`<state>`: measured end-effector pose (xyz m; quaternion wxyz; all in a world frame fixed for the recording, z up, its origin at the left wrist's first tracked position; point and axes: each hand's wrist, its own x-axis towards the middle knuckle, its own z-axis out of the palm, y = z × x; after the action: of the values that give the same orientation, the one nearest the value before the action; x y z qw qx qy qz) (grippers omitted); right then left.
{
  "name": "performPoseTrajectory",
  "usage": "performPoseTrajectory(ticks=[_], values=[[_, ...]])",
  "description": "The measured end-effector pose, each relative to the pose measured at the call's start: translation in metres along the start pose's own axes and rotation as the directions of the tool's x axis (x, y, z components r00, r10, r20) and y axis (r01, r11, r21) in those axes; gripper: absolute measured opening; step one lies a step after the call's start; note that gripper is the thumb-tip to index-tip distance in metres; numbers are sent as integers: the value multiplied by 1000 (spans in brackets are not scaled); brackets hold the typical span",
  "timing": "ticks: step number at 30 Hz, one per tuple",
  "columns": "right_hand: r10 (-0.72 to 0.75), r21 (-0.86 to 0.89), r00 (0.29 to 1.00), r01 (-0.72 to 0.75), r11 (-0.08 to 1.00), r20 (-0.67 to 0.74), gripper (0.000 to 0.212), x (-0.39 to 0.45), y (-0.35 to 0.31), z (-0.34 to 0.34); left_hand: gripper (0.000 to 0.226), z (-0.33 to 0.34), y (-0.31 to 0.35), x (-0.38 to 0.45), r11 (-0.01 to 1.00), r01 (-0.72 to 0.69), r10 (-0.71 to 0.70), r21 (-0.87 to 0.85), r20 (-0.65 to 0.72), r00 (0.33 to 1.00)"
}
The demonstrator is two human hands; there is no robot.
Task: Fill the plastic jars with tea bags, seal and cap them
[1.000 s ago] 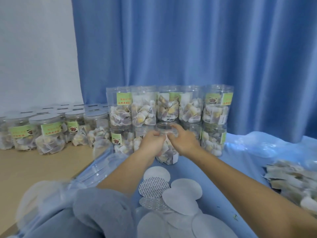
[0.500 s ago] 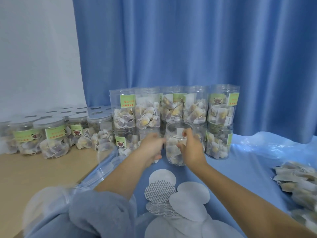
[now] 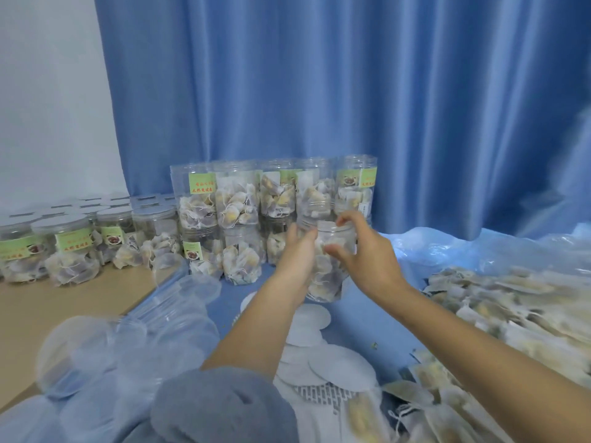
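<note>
Nearest, white round seals [image 3: 323, 362] lie scattered on the blue sheet [image 3: 377, 318], with loose tea bags [image 3: 511, 314] heaped to the right. Beyond them, the left hand [image 3: 299, 251] and right hand [image 3: 367, 254] both grasp an uncapped jar [image 3: 329, 266] of tea bags. Behind stand stacked filled jars [image 3: 236, 199] against a curtain [image 3: 351, 91].

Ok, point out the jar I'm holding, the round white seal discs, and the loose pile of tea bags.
Held jar [image 3: 326, 276], head view, on its lower clear wall.
Seal discs [image 3: 339, 366], head view, on the middle of a large white disc.
Tea bag pile [image 3: 511, 302], head view, on a bag in the heap.
</note>
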<state>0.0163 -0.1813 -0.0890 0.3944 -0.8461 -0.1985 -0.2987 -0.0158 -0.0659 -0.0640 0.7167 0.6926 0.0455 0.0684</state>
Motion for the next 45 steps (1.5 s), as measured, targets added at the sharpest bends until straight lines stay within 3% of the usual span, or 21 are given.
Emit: performPoseTrajectory(ticks=[10,14,16,18,20,23,26,29,31,34,37,39,41,43,45], values=[[92,-81,996,-92,992,-7,34,-73,33,-41,41,39,-45,-57,981,134,-116,-141,128,985],[146,-101,989,-145,984,5,36,-84,37,-27,48,40,-53,-66,966,151,-134,-208,95,986],[184,-18,982,-184,983,33,48,-88,34,-23,51,40,-55,-70,975,113,-102,-191,64,993],[293,58,952,-299,953,91,66,-90,34,-23,54,40,-59,-70,984,80,-78,-156,18,997],[365,8,920,-370,929,146,65,-91,37,-29,57,38,-65,-66,992,55,-58,-113,-17,998],[375,-335,853,-256,907,363,31,-94,35,-43,57,36,-71,-62,997,24,-28,-72,-53,998],[426,-565,696,-36,824,577,28,-99,28,-44,51,33,-73,-63,998,-39,32,-51,-128,991],[412,-613,656,97,784,632,34,-100,25,-36,36,24,-72,-62,991,-127,135,48,-208,969],[350,-543,710,54,838,610,35,-97,22,-35,28,18,-72,-62,980,-174,194,96,-265,945],[240,-337,847,-78,938,474,32,-87,17,-42,24,10,-74,-59,983,-166,184,83,-353,917],[89,-85,985,-76,993,151,20,-70,6,-50,19,4,-74,-57,991,-131,124,9,-390,913],[46,183,984,-14,983,-172,12,-59,-4,-48,20,-1,-75,-54,994,-107,97,-3,-393,915],[102,332,915,36,943,-389,6,-49,-10,-43,22,-6,-76,-52,997,-71,68,7,-392,917],[125,213,933,-54,975,-337,3,-39,-5,-36,25,-11,-77,-51,999,-40,45,21,-391,919],[152,-119,986,-160,980,-76,17,-38,7,-26,26,-16,-78,-49,999,-24,40,47,-397,917]])
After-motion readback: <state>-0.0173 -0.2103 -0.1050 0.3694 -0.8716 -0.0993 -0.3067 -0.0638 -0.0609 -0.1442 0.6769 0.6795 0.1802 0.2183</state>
